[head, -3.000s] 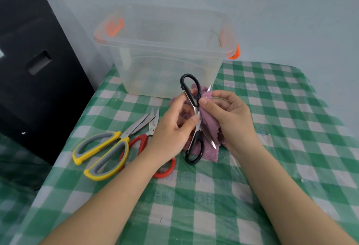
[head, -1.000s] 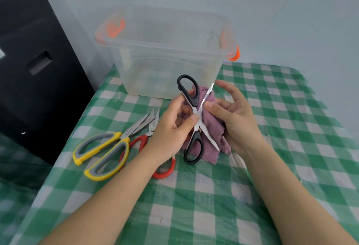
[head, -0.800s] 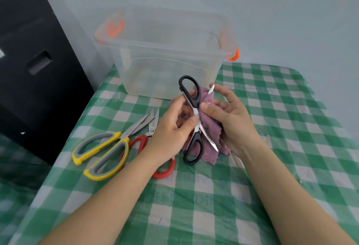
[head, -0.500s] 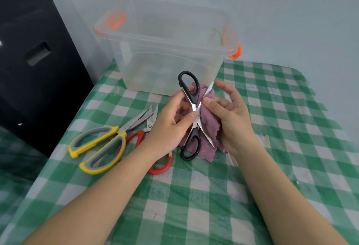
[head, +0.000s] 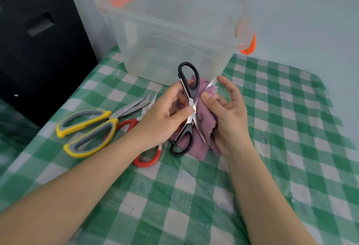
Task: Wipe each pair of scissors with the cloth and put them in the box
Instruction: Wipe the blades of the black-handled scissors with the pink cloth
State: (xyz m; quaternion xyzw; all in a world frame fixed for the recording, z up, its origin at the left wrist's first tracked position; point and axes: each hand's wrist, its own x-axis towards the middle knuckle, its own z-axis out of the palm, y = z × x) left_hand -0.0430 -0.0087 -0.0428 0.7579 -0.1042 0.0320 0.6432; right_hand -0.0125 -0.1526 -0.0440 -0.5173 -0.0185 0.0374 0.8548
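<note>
Black-handled steel scissors [head: 189,106], blades spread, pinched at the pivot in my left grip [head: 165,116]; my right grip [head: 227,114] presses purple cloth [head: 206,122] against one blade. Clear plastic box [head: 174,36] looks empty; yellow-handled scissors [head: 91,130] and red-handled scissors [head: 143,143] wait on the left.

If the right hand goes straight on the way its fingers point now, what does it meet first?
Probably the clear plastic box. The right hand, holding the purple cloth, points up and away toward the box's near wall, though depth is unclear.

Red scissors [head: 147,159] partly hidden under left hand [head: 163,120]; blades perhaps crossed.
</note>
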